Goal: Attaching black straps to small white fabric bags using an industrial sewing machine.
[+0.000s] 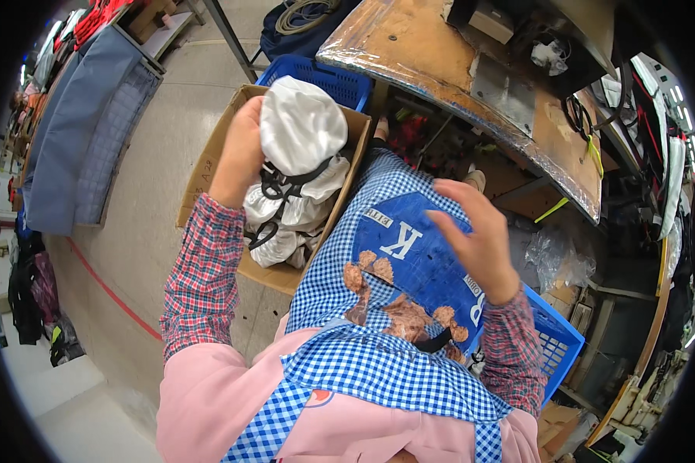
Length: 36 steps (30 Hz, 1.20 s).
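Above a carton (205,174) beside a blue crate (320,82), the left hand (242,147) grips white cloth (303,127), the right hand (477,241) empty.

white letters (401,241) on apron (378,363); handwriting (dark) (205,176) on carton (228,135).

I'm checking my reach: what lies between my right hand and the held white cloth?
In the head view, the checked apron, then the cardboard box's right wall, lie between the right hand and the white cloth.

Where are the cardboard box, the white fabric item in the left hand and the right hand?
Cardboard box (208,164): head view, left wall.
White fabric item (304,127): head view, its smooth middle.
Right hand (481,238): head view, its middle.
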Each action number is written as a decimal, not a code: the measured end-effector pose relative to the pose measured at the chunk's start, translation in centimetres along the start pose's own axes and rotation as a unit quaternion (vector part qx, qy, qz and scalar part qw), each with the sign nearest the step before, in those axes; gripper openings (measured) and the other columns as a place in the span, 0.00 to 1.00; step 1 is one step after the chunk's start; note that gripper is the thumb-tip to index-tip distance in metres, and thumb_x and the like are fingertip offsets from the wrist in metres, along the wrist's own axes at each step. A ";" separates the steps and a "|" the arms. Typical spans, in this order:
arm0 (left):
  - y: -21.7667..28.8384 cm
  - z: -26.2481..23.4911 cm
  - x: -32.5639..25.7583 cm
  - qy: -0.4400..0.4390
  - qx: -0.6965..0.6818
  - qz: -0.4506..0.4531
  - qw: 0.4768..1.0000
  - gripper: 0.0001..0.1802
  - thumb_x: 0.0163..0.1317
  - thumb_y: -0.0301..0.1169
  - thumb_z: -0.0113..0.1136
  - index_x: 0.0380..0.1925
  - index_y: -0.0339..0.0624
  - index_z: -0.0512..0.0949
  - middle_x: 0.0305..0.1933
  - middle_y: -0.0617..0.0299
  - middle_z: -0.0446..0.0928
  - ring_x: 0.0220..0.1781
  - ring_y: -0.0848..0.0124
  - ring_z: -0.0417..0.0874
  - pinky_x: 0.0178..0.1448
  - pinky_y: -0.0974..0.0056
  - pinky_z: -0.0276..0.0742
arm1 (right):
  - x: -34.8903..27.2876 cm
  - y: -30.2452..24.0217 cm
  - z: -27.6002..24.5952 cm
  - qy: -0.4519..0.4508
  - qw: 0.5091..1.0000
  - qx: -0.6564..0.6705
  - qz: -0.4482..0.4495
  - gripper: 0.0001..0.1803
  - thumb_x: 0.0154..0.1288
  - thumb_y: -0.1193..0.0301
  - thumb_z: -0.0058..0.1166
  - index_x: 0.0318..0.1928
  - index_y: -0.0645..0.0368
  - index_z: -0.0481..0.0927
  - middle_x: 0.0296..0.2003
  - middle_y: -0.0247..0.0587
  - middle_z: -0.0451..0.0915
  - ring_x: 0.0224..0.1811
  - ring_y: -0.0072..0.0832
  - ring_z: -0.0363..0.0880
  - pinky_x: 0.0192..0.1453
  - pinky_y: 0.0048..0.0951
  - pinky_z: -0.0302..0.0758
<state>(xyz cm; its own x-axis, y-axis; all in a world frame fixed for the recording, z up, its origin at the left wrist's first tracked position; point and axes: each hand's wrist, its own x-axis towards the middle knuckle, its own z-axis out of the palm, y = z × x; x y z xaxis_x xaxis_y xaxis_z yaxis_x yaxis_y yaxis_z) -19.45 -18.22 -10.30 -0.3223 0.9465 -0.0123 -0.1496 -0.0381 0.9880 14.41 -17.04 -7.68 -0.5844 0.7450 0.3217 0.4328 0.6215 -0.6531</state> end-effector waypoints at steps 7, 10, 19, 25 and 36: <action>-0.8 7.9 -2.1 -0.173 -0.042 -0.025 0.984 0.22 0.63 0.33 0.58 0.54 0.34 0.68 0.47 0.60 0.77 0.46 0.77 0.79 0.51 0.71 0.75 | 2.0 -2.3 4.8 0.098 0.989 -0.010 -0.112 0.23 0.55 0.73 0.62 0.52 0.62 0.75 0.48 0.48 0.78 0.52 0.46 0.76 0.57 0.39 0.72; 0.0 9.3 -3.1 -0.137 -0.062 -0.139 0.979 0.25 0.69 0.38 0.51 0.60 0.36 0.62 0.43 0.62 0.75 0.38 0.80 0.77 0.32 0.77 0.74 | 2.0 -1.7 3.7 0.094 0.982 0.116 0.113 0.09 0.64 0.72 0.54 0.41 0.65 0.78 0.31 0.44 0.81 0.27 0.36 0.79 0.33 0.29 0.76; 1.7 11.8 -4.6 -0.263 0.266 0.174 0.911 0.24 0.55 0.31 0.67 0.49 0.33 0.72 0.47 0.53 0.76 0.49 0.68 0.78 0.52 0.66 0.74 | 0.1 2.7 3.3 0.056 0.814 0.532 0.224 0.15 0.74 0.63 0.45 0.51 0.59 0.75 0.42 0.31 0.80 0.40 0.16 0.77 0.41 0.21 0.76; 0.0 13.2 -5.2 -0.179 0.369 0.200 0.890 0.18 0.50 0.24 0.66 0.42 0.38 0.74 0.36 0.55 0.78 0.38 0.62 0.82 0.43 0.63 0.76 | -0.1 3.2 2.4 0.156 0.925 0.288 0.191 0.18 0.69 0.63 0.53 0.51 0.62 0.74 0.39 0.35 0.80 0.39 0.22 0.78 0.42 0.21 0.74; 2.2 15.7 -8.0 -0.172 0.492 0.350 0.779 0.31 0.44 0.33 0.72 0.50 0.39 0.71 0.49 0.54 0.74 0.53 0.55 0.74 0.55 0.54 0.69 | -0.4 0.6 -0.1 0.146 0.984 0.080 0.056 0.11 0.63 0.73 0.55 0.45 0.62 0.80 0.37 0.48 0.83 0.38 0.38 0.83 0.41 0.29 0.78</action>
<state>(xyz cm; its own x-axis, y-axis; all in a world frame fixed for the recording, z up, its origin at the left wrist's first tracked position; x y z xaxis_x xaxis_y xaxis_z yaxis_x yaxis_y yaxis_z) -2.58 -20.84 -5.65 0.2915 0.8403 0.4570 0.7928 -0.4795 0.3762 15.02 -16.92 -8.15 -0.3063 0.8592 0.4098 0.3562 0.5027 -0.7877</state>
